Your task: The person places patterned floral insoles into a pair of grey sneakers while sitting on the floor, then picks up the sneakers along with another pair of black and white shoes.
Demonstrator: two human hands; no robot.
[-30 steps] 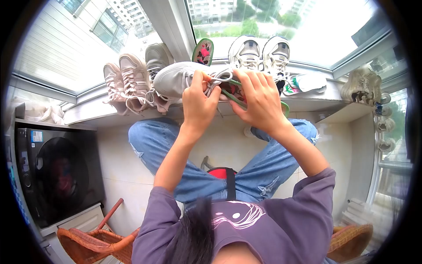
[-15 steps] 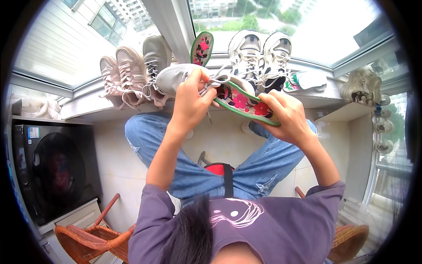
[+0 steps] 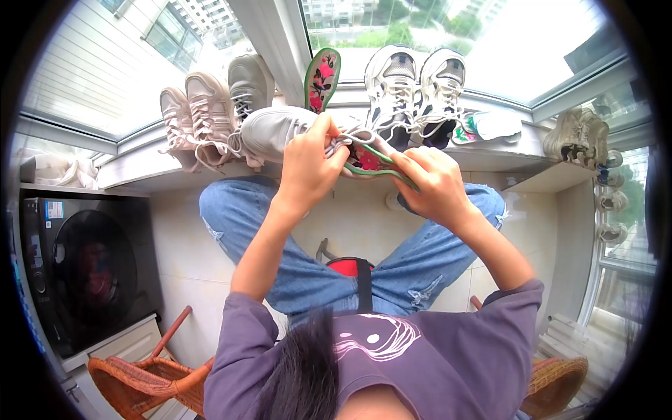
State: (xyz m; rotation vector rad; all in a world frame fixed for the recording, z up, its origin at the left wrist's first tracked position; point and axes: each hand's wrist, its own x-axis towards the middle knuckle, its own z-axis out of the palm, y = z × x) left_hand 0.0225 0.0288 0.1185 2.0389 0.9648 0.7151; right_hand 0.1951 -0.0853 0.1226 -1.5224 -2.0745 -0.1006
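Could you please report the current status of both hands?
Left hand gripping grey sneaker. Right hand holding green-edged insole at sneaker's opening. Loose laces close by.

Purple T-shirt (image 3: 458,353), white print (image 3: 381,341); ripped jeans (image 3: 416,269).

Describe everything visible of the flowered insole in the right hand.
The insole looks like fabric: a pale ground with pink-red flowers and dark motifs, edged in green. It slants at the opening of the light grey shoe, one end out of sight toward the laces. The right hand grips the other end, covering part of it. How deep it sits is hidden.
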